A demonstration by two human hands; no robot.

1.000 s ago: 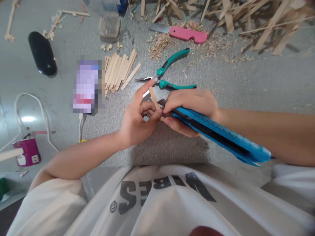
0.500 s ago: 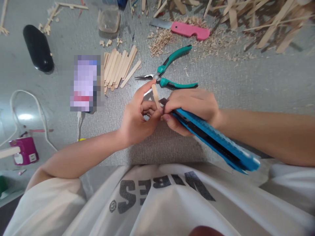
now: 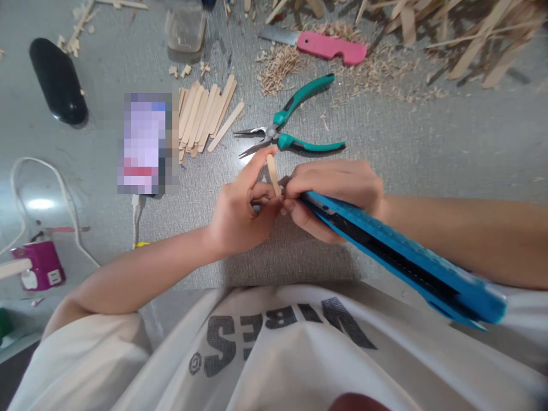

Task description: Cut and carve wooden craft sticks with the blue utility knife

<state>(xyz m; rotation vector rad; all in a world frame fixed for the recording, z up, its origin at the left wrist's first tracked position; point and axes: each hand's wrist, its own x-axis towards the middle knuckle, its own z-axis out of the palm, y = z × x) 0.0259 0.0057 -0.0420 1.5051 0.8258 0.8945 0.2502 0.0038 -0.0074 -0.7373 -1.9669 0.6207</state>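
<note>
smooth wooden stick (image 3: 273, 174); glossy plastic cutter handle (image 3: 400, 245).

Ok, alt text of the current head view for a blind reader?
A person's left hand holds a wooden stick while the right hand grips a blue utility knife, blade end beside the stick. Beyond, on a grey table, lie open green-handled pliers, a pink-handled knife, wood shavings and a pile of wooden sticks.

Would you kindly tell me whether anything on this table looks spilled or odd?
Wood shavings lie scattered around the pink knife like an unswept spill, and its blade is exposed though nobody holds it.
</note>
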